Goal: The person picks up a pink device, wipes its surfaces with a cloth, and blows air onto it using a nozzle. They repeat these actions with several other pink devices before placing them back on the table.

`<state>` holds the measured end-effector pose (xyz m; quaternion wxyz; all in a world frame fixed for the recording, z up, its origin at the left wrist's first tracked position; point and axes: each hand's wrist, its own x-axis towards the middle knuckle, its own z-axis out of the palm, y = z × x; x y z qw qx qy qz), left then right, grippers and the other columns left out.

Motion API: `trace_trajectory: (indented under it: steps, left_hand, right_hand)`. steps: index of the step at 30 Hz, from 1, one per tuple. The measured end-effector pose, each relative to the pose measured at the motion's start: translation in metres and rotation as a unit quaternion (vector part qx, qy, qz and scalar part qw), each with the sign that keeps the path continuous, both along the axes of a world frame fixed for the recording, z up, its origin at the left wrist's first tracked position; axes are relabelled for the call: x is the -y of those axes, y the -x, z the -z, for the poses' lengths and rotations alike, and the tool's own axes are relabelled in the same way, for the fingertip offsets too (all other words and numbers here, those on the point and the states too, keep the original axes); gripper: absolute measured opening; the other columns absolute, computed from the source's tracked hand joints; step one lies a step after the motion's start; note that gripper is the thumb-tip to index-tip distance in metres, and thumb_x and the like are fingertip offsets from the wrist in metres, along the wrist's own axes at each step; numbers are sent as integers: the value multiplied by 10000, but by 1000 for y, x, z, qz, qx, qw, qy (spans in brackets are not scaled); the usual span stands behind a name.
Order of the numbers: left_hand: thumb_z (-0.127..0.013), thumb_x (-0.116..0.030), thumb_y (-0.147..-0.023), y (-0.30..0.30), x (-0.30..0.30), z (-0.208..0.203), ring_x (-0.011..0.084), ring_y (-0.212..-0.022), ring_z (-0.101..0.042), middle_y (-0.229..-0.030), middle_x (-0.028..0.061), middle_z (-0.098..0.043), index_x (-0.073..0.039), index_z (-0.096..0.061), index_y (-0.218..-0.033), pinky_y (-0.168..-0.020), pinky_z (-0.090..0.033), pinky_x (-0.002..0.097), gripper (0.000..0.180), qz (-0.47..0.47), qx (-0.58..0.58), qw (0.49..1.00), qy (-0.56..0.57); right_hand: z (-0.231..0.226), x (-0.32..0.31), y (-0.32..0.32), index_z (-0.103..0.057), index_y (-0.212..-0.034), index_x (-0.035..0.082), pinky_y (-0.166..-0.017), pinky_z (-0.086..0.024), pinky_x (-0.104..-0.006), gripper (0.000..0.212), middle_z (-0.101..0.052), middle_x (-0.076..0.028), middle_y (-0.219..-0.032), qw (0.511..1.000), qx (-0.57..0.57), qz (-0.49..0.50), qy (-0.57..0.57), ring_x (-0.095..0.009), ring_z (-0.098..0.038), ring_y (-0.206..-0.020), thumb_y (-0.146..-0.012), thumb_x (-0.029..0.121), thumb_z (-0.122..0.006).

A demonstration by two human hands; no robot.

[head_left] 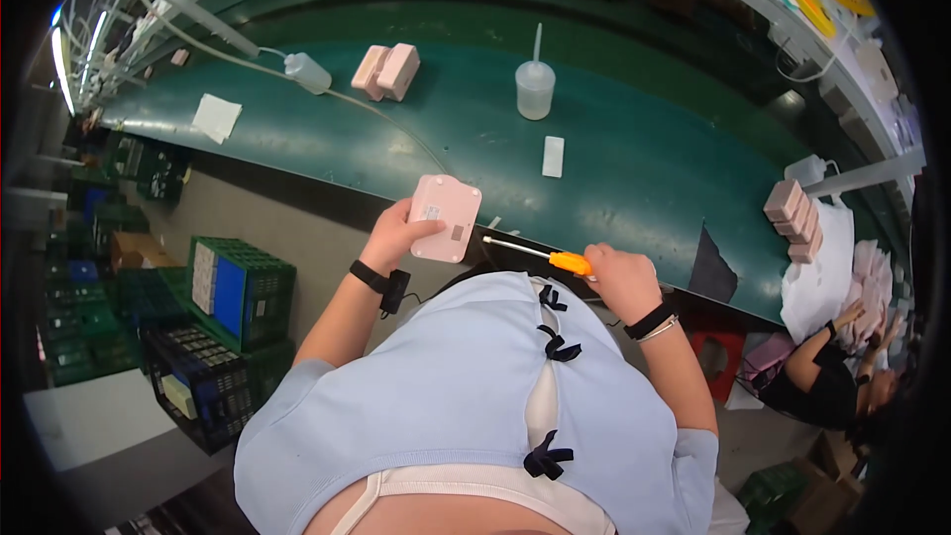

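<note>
My left hand (398,236) grips a pale pink plastic case (448,215) by its left side, thumb lying across the face that carries small labels and round corner feet. The case is held up at the near edge of the green bench (475,163). In my right hand (621,280) is a screwdriver with an orange handle (569,263). Its metal shaft points left toward the case, and the tip stays a little apart from it. The fingers of my right hand wrap round the handle's rear end.
Pink cases (386,72) stand at the back left, and more pink cases (792,220) are stacked at the right. A squeeze bottle (535,89) and a small white block (553,157) lie ahead. Green crates (241,287) fill the left floor. A co-worker (817,376) sits at right.
</note>
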<state>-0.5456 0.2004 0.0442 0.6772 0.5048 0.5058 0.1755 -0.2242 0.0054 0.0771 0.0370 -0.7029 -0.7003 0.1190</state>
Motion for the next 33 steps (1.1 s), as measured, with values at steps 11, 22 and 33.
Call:
trace_trajectory:
  steps: [11, 22, 33]
  left_hand:
    - [-800, -165, -723, 32, -9, -26, 150, -900, -639, -1006, 72, -670, -4, -629, -1118, -825, -512, 307, 460, 6, -163, 977, -134]
    - [-752, -228, -738, 77, -91, -38, 213, -1006, -623, -1035, 100, -643, -114, -559, -1334, -828, -523, 429, 637, 475, -150, 851, -169]
    - [-600, -301, -914, 103, -10, 19, 206, -958, -596, -1075, 107, -570, -73, -402, -1447, -804, -538, 393, 612, -132, 390, 790, 454]
  right_hand:
    - [2, -51, 11, -563, -922, 82, -592, -536, -388, 237, -630, -86, -819, 995, -20, -91, -20, -275, -669, -706, -813, 231, -712]
    - [-28, -99, 19, -576, -915, 80, -623, -503, -412, 296, -650, -106, -831, 992, -59, -114, 17, -320, -647, -750, -848, 341, -696]
    - [-17, -103, 21, -590, -926, 79, -635, -488, -443, 338, -655, -123, -843, 971, -191, -145, 16, -350, -634, -763, -845, 390, -693]
